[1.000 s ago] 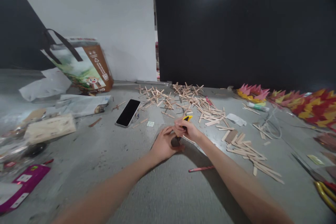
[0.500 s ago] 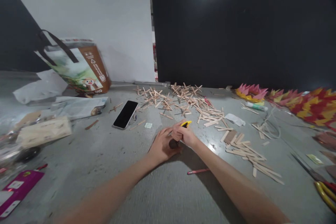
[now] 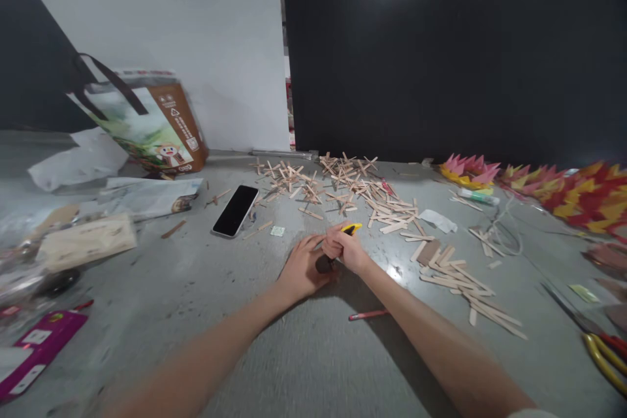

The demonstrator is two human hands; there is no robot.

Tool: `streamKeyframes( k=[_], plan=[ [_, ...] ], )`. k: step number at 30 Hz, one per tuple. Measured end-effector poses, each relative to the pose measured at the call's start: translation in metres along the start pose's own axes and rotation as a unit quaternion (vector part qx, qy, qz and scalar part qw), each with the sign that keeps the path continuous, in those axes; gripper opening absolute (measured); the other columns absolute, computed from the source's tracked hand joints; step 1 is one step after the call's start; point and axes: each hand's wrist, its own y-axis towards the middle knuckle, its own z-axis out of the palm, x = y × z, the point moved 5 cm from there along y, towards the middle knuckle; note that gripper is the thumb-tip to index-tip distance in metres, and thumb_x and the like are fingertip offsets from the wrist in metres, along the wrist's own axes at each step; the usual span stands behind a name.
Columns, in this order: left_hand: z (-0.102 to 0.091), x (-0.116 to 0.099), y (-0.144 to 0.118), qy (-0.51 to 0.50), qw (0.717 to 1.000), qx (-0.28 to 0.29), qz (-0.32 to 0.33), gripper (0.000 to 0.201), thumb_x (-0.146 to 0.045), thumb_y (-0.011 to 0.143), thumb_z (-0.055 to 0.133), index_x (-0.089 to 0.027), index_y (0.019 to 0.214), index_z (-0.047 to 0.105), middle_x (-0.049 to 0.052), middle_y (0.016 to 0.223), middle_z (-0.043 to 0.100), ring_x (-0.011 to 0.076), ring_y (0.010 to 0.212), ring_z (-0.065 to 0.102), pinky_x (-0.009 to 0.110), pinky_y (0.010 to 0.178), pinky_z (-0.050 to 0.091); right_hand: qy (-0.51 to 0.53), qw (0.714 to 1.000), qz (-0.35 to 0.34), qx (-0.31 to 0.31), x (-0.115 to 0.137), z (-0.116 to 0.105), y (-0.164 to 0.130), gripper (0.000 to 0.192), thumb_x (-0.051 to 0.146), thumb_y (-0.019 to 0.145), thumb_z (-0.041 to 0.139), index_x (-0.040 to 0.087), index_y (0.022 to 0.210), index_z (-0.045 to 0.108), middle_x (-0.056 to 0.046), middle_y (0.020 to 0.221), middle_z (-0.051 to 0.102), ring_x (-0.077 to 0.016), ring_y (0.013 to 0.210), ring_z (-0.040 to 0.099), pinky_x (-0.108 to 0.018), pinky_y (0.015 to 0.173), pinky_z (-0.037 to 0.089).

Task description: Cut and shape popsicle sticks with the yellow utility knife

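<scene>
My right hand (image 3: pixel 343 249) is closed around a yellow and black tool that looks like a utility knife (image 3: pixel 351 229), its far end tipped up and its working end hidden. Just below it, my left hand (image 3: pixel 302 268) rests low over the table with fingers curled round a small dark brown piece (image 3: pixel 324 264). Both hands meet at this piece. A pink pencil (image 3: pixel 367 315) lies near my right forearm. Beyond the hands are wooden craft sticks (image 3: pixel 392 214), several joined into crosses (image 3: pixel 337 173); more loose sticks (image 3: pixel 460 277) lie to the right.
A phone (image 3: pixel 236 211) lies left of the hands. Farther left are a shopping bag (image 3: pixel 147 124), plastic packaging (image 3: pixel 88 241) and a purple device (image 3: pixel 44 349). On the right are scissors (image 3: pixel 588 333), a glue stick (image 3: pixel 479 196), a white cable (image 3: pixel 509 245) and folded-paper flowers (image 3: pixel 470 173).
The right hand and the yellow tool have shifted very slightly to the right. Otherwise the hands keep the same grip, and the view has moved a little.
</scene>
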Motion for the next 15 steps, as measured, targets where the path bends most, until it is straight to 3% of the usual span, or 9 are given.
streamKeyframes(
  k=[7, 11, 15],
  plan=[
    [-0.001, 0.0, 0.0, -0.005, 1.0, -0.017, 0.003, 0.053, -0.043, 0.08, 0.086, -0.026, 0.129, 0.071, 0.009, 0.142, 0.065, 0.0335, 0.135, 0.056, 0.051, 0.116, 0.044, 0.0, 1.0, 0.016, 0.002, 0.01, 0.001, -0.001, 0.053, 0.042, 0.087, 0.069, 0.024, 0.051, 0.034, 0.011, 0.043, 0.025, -0.0063, 0.038, 0.019, -0.026, 0.043, 0.014],
    [-0.001, -0.001, 0.0, -0.005, 1.0, -0.017, 0.01, 0.045, -0.042, 0.082, 0.083, -0.028, 0.124, 0.073, 0.006, 0.141, 0.066, 0.0316, 0.135, 0.057, 0.048, 0.118, 0.043, -0.002, 0.999, 0.039, 0.025, 0.011, 0.003, -0.002, 0.046, 0.043, 0.086, 0.068, 0.023, 0.052, 0.044, 0.008, 0.042, 0.034, -0.0076, 0.036, 0.025, -0.026, 0.041, 0.016],
    [0.001, 0.0, 0.0, 0.003, 1.0, -0.016, -0.002, 0.041, -0.04, 0.082, 0.082, -0.029, 0.121, 0.074, 0.005, 0.14, 0.067, 0.032, 0.136, 0.056, 0.046, 0.119, 0.042, 0.014, 0.999, 0.043, 0.026, 0.01, 0.002, 0.0, 0.047, 0.044, 0.085, 0.067, 0.023, 0.051, 0.042, 0.009, 0.041, 0.029, -0.0079, 0.037, 0.022, -0.026, 0.04, 0.017]
  ],
)
